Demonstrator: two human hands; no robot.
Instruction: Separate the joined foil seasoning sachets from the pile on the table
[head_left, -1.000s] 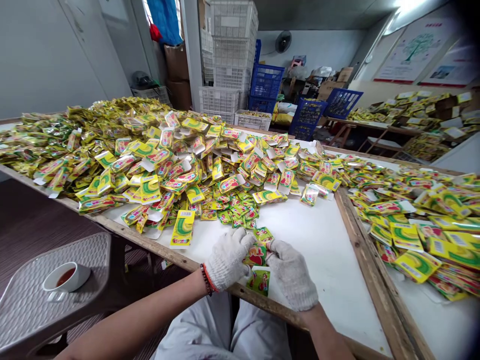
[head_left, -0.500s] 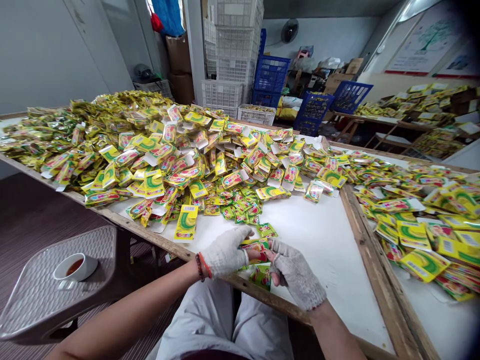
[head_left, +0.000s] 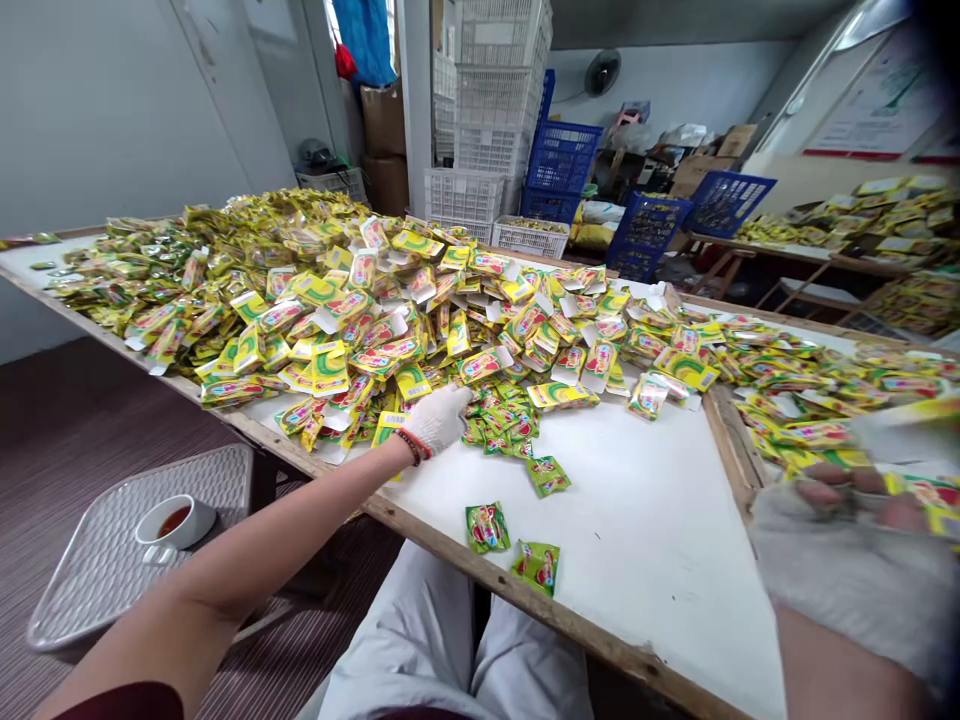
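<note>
My left hand (head_left: 439, 418), in a white fingerless glove, reaches to the edge of a heap of small green sachets (head_left: 510, 415). Its fingertips are hidden behind the hand, so their grip does not show. At the far right, my gloved right hand (head_left: 855, 560) is over the neighbouring section, beside a blurred white-and-yellow box (head_left: 911, 430). Motion smears its fingers, and whether they hold that box I cannot tell. Near the front edge lie two loose green sachets, one printed sachet (head_left: 487, 527) and another (head_left: 537, 567). A third sachet (head_left: 548, 476) lies nearer the heap.
A large mound of yellow boxes (head_left: 322, 290) covers the table's back and left. A wooden divider (head_left: 731, 440) separates it from more boxes (head_left: 817, 385). Left of my legs, a cup (head_left: 176, 522) of reddish-brown liquid stands on a stool (head_left: 90, 560). Crates (head_left: 495, 90) are stacked behind.
My hands have parted. The left moved forward to the sachet heap; the right swung far right across the divider. The yellow box between them has left that spot, and the view has shifted slightly.
</note>
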